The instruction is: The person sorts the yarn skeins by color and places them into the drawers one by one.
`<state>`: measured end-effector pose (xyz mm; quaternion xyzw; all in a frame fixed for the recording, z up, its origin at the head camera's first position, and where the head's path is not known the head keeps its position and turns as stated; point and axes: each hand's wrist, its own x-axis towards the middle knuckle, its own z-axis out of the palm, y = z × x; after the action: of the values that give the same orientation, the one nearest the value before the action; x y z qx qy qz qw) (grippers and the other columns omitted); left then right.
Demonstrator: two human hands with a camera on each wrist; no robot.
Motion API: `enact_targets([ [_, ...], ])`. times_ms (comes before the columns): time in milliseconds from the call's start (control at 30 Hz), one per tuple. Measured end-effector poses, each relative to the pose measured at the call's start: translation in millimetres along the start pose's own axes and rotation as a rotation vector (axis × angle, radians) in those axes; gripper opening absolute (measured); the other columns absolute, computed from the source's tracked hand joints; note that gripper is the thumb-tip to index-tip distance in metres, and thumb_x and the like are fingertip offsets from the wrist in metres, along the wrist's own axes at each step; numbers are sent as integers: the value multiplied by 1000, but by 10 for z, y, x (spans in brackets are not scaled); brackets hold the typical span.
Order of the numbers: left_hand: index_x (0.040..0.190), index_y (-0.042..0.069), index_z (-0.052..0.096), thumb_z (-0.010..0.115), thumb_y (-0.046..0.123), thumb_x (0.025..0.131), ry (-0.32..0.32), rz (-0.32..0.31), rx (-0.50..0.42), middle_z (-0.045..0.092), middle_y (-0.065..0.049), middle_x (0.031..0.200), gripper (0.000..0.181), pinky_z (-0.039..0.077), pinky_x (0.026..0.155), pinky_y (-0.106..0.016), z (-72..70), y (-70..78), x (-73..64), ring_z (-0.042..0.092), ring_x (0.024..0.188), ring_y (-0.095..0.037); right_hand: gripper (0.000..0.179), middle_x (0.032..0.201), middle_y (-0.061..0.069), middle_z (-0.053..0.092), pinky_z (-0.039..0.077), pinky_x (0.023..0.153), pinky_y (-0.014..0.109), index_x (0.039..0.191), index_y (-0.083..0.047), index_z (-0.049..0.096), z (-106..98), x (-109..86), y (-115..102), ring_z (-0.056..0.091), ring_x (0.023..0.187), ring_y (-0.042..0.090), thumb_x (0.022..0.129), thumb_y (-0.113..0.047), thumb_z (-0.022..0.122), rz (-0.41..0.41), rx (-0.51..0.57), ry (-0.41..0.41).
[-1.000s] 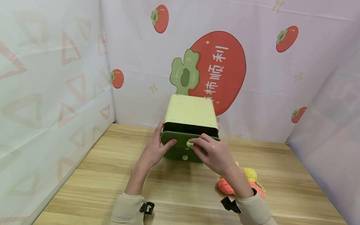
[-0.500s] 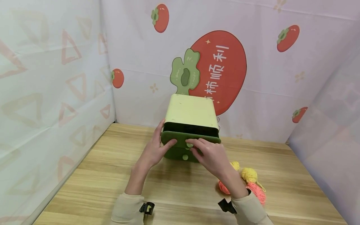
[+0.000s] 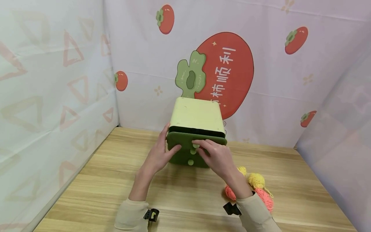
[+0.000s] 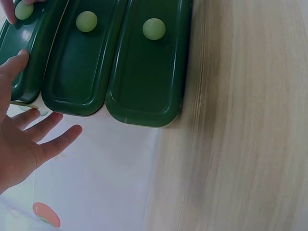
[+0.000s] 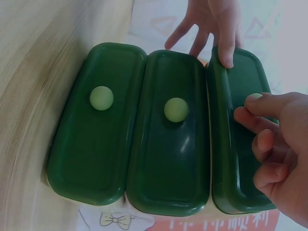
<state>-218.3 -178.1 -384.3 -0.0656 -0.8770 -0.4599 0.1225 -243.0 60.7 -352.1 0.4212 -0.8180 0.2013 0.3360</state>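
Pinching top knob [image 4: 23, 10] with right hand [image 3: 215, 156]. Not gripping with left hand [image 3: 157, 154] — straight-fingered alongside cabinet [image 3: 197, 112], thumb [image 3: 175, 148] laid on front of top drawer [image 3: 184, 139]. Find cabinet on wooden table [image 3: 179, 196], drawer slightly out. Could skew and jam under lopsided pressure — might nip a fingertip between drawer and cabinet.
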Motion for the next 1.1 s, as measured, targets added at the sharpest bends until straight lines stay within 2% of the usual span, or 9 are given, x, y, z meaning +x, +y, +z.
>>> enact_targets([
  [200, 157, 46, -1, 59, 55, 95, 4, 9, 9, 20, 1, 166, 86, 43, 108, -60, -7, -11, 3, 42, 142, -37, 29, 92, -5, 73, 42, 46, 20, 115, -21, 73, 55, 12, 47, 53, 57, 5, 87, -15, 77, -8, 11, 12],
  [367, 158, 43, 3, 59, 40, 100, 14, 37, -5, 26, 0, 163, 81, 48, 104, -56, -15, -22, 2, 46, 138, -34, 28, 94, -3, 74, 43, 47, 22, 116, -20, 72, 92, 51, 64, 56, 57, 6, 89, -16, 75, -14, 5, 13],
  [533, 159, 41, 4, 58, 31, 102, 21, 60, 1, 27, -1, 162, 79, 50, 101, -55, -3, -28, 7, 49, 136, -34, 28, 93, -2, 74, 42, 45, 22, 117, -19, 72, 116, 67, 104, 57, 57, 7, 90, -15, 74, -2, 11, 14],
  [867, 158, 43, 5, 55, 28, 103, 39, 86, 16, 25, -1, 163, 76, 50, 102, -54, 7, -30, 19, 52, 134, -35, 27, 93, -3, 74, 41, 46, 22, 117, -19, 72, 124, 94, 152, 55, 57, 7, 90, -16, 74, 5, 13, 16],
  [1100, 158, 42, 4, 57, 30, 102, 33, 75, 36, 24, -2, 164, 78, 51, 98, -57, 12, -29, 21, 51, 134, -36, 27, 92, -2, 73, 42, 47, 22, 117, -19, 72, 103, 118, 159, 54, 56, 7, 90, -16, 74, 0, 0, 2],
])
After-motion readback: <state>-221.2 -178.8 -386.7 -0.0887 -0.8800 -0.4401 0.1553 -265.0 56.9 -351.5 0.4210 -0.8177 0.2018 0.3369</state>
